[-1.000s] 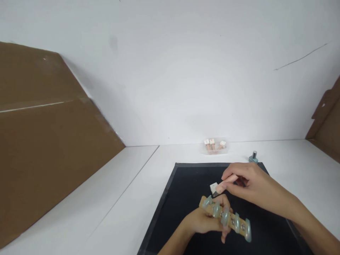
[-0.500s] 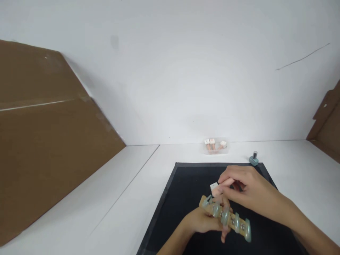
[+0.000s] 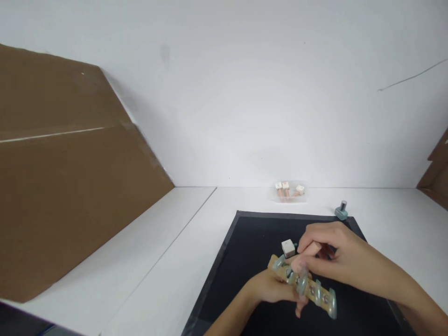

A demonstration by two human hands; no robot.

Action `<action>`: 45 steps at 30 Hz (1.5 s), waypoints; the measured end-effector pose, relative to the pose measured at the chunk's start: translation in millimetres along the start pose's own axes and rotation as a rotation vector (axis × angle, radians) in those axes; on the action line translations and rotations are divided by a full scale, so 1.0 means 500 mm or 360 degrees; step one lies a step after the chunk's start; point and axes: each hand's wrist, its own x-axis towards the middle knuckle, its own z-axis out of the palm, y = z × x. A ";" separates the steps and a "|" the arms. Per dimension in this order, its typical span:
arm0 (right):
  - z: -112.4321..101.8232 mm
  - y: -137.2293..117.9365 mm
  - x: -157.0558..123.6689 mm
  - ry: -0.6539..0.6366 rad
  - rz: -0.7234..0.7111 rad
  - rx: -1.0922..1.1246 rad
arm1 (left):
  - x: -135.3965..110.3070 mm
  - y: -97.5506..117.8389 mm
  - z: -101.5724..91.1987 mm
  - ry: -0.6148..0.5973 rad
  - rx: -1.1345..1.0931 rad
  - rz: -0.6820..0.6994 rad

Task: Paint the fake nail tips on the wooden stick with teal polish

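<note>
My left hand [image 3: 271,287] is closed round a tan strip [image 3: 305,285] that slants down to the right. Several pale green, glossy curved pieces cross this strip, with small dark metallic spots between them. Fingers of my right hand [image 3: 331,247] pinch a pale pink block-like piece [image 3: 311,250]. Its lower end meets the strip near one of the green pieces; whether it touches, I cannot tell. Just beyond the strip a white cube [image 3: 288,248] rests on the black mat [image 3: 255,238]. A bit of teal shows beside it, partly hidden by my right fingers.
Against the back wall stands a clear tray [image 3: 289,198] holding white cubes on pink stems. A teal piece with a metal pin [image 3: 341,211] sits at the mat's far right corner. Cardboard panels [image 3: 70,196] flank the white table.
My right hand has brought the pink piece down and right, onto the middle of the strip. More of the white cube shows now. The camera view has shifted slightly left.
</note>
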 end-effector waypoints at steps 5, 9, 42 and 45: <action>0.001 0.019 0.001 0.0209 0.0019 -0.0164 | 0.007 -0.043 -0.010 -0.0029 -0.0344 0.0155; 0.001 0.015 -0.001 0.0193 -0.0019 -0.0098 | 0.006 -0.041 -0.014 -0.0111 -0.0325 0.0142; 0.003 -0.010 -0.004 -0.0039 -0.0006 0.0010 | -0.002 -0.004 -0.009 0.0048 -0.0019 -0.0019; 0.004 -0.002 -0.003 0.0056 -0.0012 -0.0070 | 0.001 -0.011 -0.009 0.0009 -0.0085 0.0010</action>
